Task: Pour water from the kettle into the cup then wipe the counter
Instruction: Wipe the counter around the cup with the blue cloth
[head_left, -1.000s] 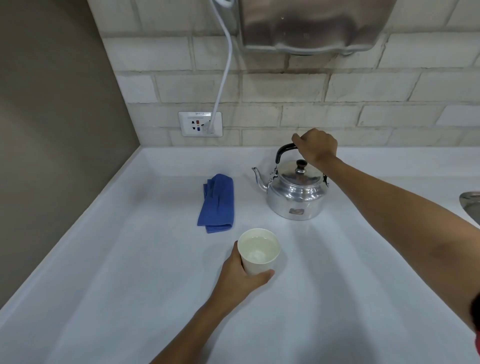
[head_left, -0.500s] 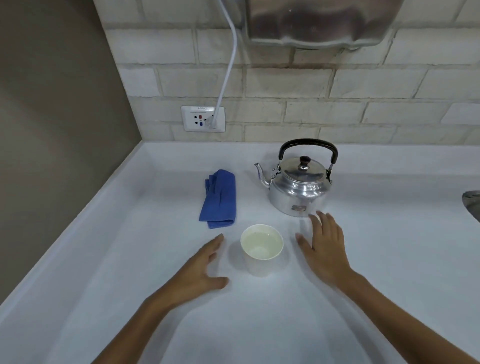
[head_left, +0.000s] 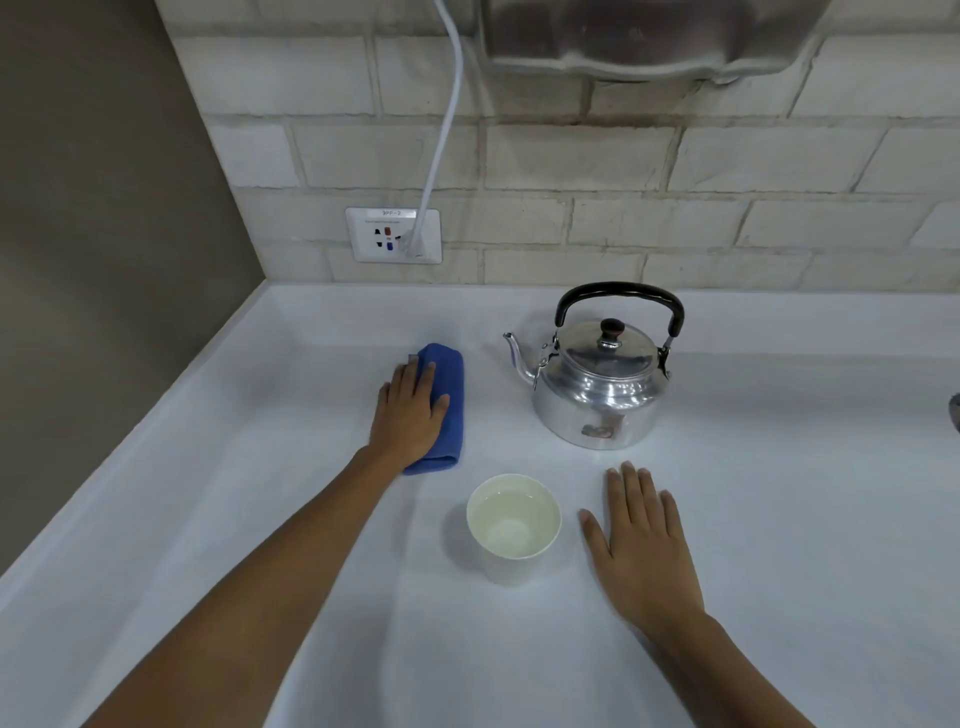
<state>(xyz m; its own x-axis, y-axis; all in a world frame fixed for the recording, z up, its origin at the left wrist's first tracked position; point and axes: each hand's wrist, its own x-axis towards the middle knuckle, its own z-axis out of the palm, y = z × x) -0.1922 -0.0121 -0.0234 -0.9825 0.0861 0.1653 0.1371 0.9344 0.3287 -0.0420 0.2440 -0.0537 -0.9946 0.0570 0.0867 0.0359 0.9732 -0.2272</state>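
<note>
**Left hand on the cloth, right hand flat beside the filled cup**

The white counter (head_left: 779, 519) runs back to a brick wall (head_left: 571, 171) and meets a plain brown wall (head_left: 104, 208) on the left. The kettle (head_left: 597, 395) stands upright near the back of the counter, lid on, black handle raised, spout pointing left. No hand touches it. In front of it, well apart, stands the cup (head_left: 513, 527), a white paper one, upright and holding clear water to roughly half its depth. The folded blue cloth (head_left: 447, 410) lies left of the kettle and behind the cup to the left, its long side running away from the viewer.

The left hand (head_left: 410, 410) lies palm down on the cloth's left half, fingers stretched forward and only slightly spread; they press on the fabric rather than close round it, so the hand is open and grips nothing. The right hand (head_left: 641, 545) rests palm down on the bare counter just right of the cup, without touching it, fingers straight and close together, thumb out toward the cup. It holds nothing.

On the brick wall a socket plate (head_left: 393, 235) carries a plug with a white cable (head_left: 441, 130) rising out of view. A metal housing (head_left: 649, 36) hangs on the wall above the kettle.
</note>
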